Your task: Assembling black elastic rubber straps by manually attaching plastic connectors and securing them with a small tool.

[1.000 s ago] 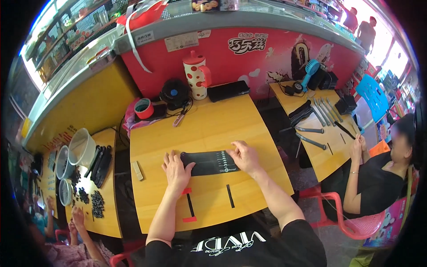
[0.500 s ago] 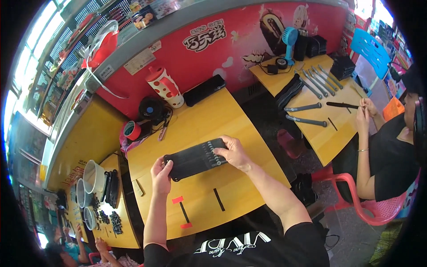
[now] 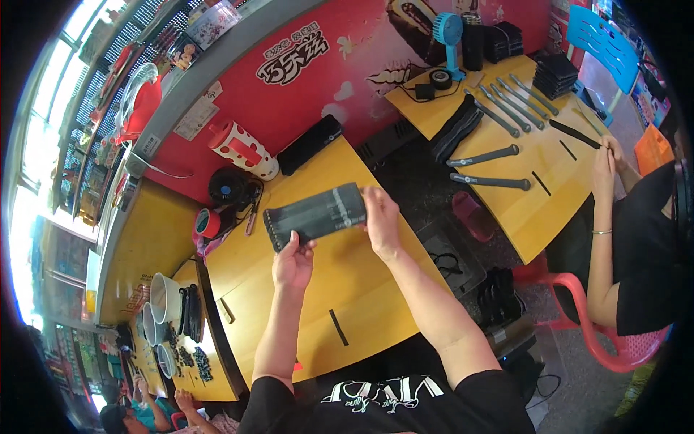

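Note:
Above the yellow wooden table [image 3: 289,333], I hold a stack of dark straps [image 3: 314,215] lying side by side, with pale print near the right end. My left hand [image 3: 293,264] grips the stack's near lower left edge, thumb on top. At the other end, my right hand [image 3: 382,220] closes around the right edge; some of its fingers are hidden behind the stack. A short black strip [image 3: 338,328] lies on the table nearer to me. Beside my left forearm a bit of red tape [image 3: 298,367] shows, mostly covered by the arm.
Along the back stand a spotted cup [image 3: 244,150], a black case [image 3: 311,145], a small black fan [image 3: 228,188] and a red tape roll [image 3: 207,223]. Another person sits at the right-hand table [image 3: 520,231], which holds several grey straps [image 3: 491,181]. Tubs [image 3: 165,296] stand on the left table.
The stack has risen and tilted in my hands. My left hand shifted from its left end to the near edge; my right hand moved off the top to the right edge. The view has turned.

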Motion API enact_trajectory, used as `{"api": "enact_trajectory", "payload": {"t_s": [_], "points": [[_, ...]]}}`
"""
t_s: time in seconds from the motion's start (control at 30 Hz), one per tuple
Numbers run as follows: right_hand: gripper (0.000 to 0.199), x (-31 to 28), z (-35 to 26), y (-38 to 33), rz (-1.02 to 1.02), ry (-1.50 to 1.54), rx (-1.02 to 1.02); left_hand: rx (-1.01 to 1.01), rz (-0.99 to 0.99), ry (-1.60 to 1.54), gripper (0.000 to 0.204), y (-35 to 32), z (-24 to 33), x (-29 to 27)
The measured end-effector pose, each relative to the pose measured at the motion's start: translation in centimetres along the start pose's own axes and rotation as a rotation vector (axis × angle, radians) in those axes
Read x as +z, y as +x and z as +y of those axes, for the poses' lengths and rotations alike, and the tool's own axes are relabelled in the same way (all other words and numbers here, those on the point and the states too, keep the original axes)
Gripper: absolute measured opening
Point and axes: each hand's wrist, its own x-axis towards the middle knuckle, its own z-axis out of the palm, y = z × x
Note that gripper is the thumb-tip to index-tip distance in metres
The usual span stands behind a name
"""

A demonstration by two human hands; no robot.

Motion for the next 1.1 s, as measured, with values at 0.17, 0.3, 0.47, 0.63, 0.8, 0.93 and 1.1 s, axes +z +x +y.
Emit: {"api": "enact_trajectory", "payload": {"t_s": [0.17, 0.3, 0.47, 0.63, 0.8, 0.93, 1.1], "points": [[0.035, -1.3, 1.3, 0.9, 0.131, -0.281, -0.179, 0.039, 0.023, -0.314, 0.014, 7.5, 1.5, 6.2], [0.026, -0.4, 1.7, 0.3, 0.030, -0.677, -0.325, -0.080, -0.039, -0.415, 0.015, 16.0, 2.0, 8.1], [0.030, -0.6, 2.5, 0.6, -0.004, -0.810, -0.381, -0.039, 0.044, -0.513, 0.016, 22.6, 3.3, 8.6], [0.027, -0.7, 2.3, 0.9, -0.020, -0.858, -0.435, -0.012, 0.130, -0.492, 0.017, 24.8, 2.8, 7.1], [0.025, -0.7, 2.4, 0.8, -0.047, -0.938, -0.430, -0.016, 0.175, -0.436, 0.022, 25.1, 1.8, 6.4], [0.025, -0.6, 2.6, 0.7, -0.063, -0.948, -0.429, -0.028, 0.212, -0.404, 0.026, 25.3, 1.9, 6.0], [0.025, -0.6, 2.4, 0.5, -0.061, -0.965, -0.438, -0.027, 0.269, -0.338, 0.024, 25.1, 2.5, 6.7]]}}
